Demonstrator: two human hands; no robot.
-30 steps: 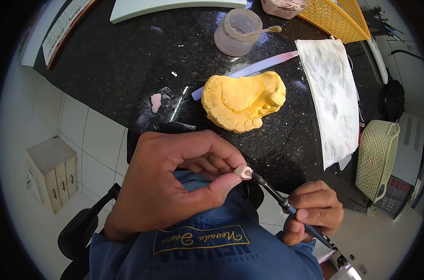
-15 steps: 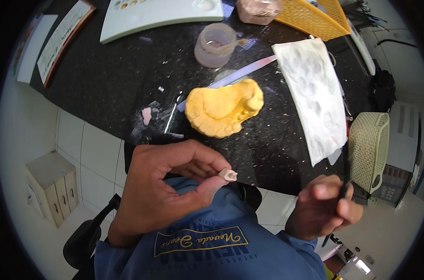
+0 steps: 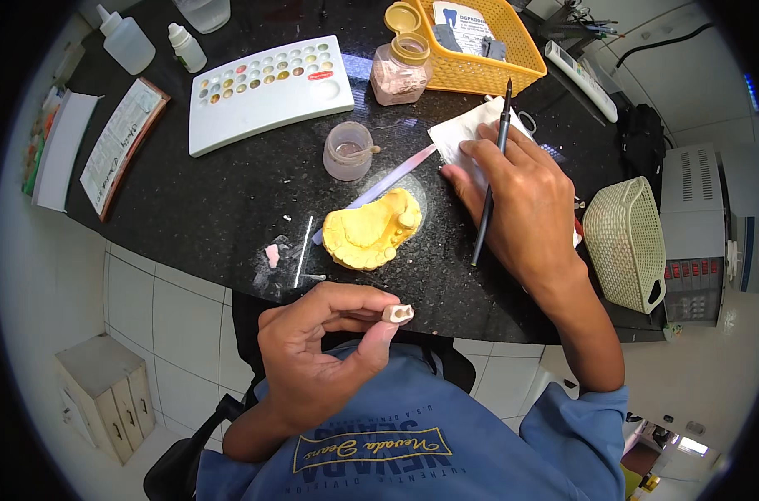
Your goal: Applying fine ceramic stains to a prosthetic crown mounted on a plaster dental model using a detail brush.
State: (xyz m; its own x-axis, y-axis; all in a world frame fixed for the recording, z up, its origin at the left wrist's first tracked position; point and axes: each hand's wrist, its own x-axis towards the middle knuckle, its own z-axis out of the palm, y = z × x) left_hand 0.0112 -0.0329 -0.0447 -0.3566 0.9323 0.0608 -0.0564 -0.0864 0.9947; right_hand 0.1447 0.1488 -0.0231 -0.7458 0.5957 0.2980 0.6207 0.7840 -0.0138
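Thumb and fingertips of my left hand (image 3: pixel 317 355) pinch a small whitish tooth-shaped piece (image 3: pixel 398 313), its hollow side showing, just off the table's near edge. My right hand (image 3: pixel 534 204) reaches over the table, a slim black brush (image 3: pixel 490 188) held among its fingers with the dark tip pointing away from me. The fingers of that hand rest on a folded white paper towel (image 3: pixel 454 134) and cover much of it. Between the hands, farther in, sits a yellow dental cast (image 3: pixel 358 235). Beneath it lies a translucent pinkish strip-like tool (image 3: pixel 396 177).
Behind the cast stands a small cloudy jar (image 3: pixel 346 167) with a stick in it. Farther back are a white palette (image 3: pixel 267 117), an open jar of pink powder (image 3: pixel 398 79) and a yellow basket (image 3: pixel 513 75). A pale green basket (image 3: pixel 600 250) is at right; bottles (image 3: pixel 129 46) stand far left.
My right hand has moved from the table's near right edge, up and away, onto the paper towel with the brush. My left hand keeps its pinch. The view now takes in more of the far table.
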